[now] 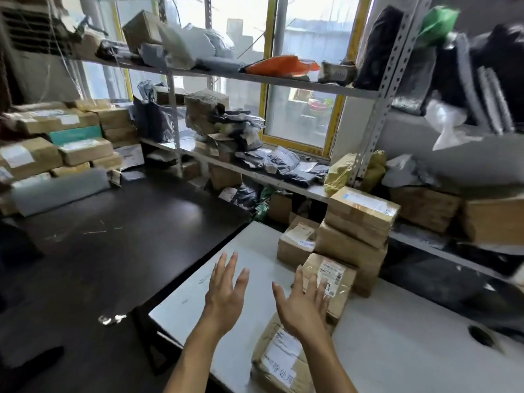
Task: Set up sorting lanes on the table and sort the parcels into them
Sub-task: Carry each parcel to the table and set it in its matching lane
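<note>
Both my hands hover open over the white table [243, 245], fingers spread, holding nothing. My left hand [226, 290] is above bare tabletop. My right hand [302, 303] hangs just in front of a small taped cardboard parcel [336, 282] with a printed label. Under my right forearm lies a brown paper parcel [279, 355] with a white label and handwriting. Behind them, at the table's far right, stands a stack of cardboard boxes [357, 225], with a smaller box [296, 243] at its left.
A dark table [113, 236] adjoins on the left, with stacked boxes [56, 148] and a grey padded bag [59, 191] at its far end. Metal shelves [255, 78] packed with parcels line the window wall and the right. A round cable hole [480, 334] is in the white table.
</note>
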